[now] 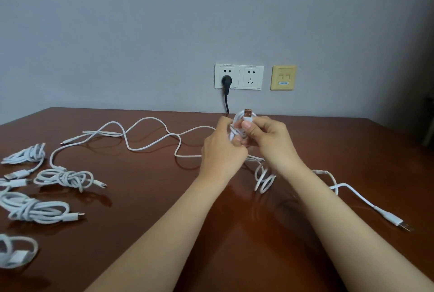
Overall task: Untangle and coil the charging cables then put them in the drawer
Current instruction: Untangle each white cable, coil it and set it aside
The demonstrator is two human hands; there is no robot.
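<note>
Head view, cable: thin white charging cable (236,119), partly coiled, orange-tipped plug upright, slack trailing across glossy brown tabletop (152,221) below white wall socket (239,76).
Hands: left hand (220,150) and right hand (267,136) both pinch its coil.

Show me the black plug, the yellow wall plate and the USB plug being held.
black plug (226,79), head view, on its round body.
yellow wall plate (283,77), head view, on its middle.
USB plug (248,113), head view, on its metal tip.
</note>
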